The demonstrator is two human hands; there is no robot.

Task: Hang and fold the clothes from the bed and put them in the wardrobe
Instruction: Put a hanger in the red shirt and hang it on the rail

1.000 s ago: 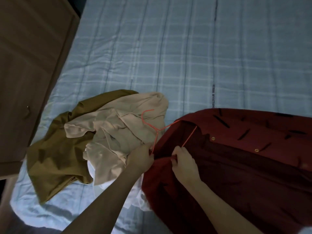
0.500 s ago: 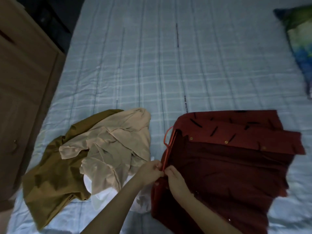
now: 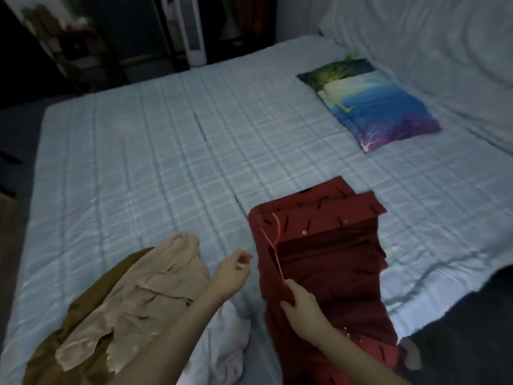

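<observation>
One hand point(image 3: 301, 307) pinches the red shirt point(image 3: 327, 273) (hanger point(image 3: 273, 240) inside).

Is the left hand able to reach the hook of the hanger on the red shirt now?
Probably yes. The left hand hangs free beside the red shirt, and only bare sheet lies between it and the hanger, whose hook lies exposed on the shirt. The right hand grips lower down.

A short line of dark print runs along the pale blue checked bedsheet point(image 3: 166, 168) beside the dark red patterned shirt point(image 3: 333, 262); its letters are too small to read.
</observation>
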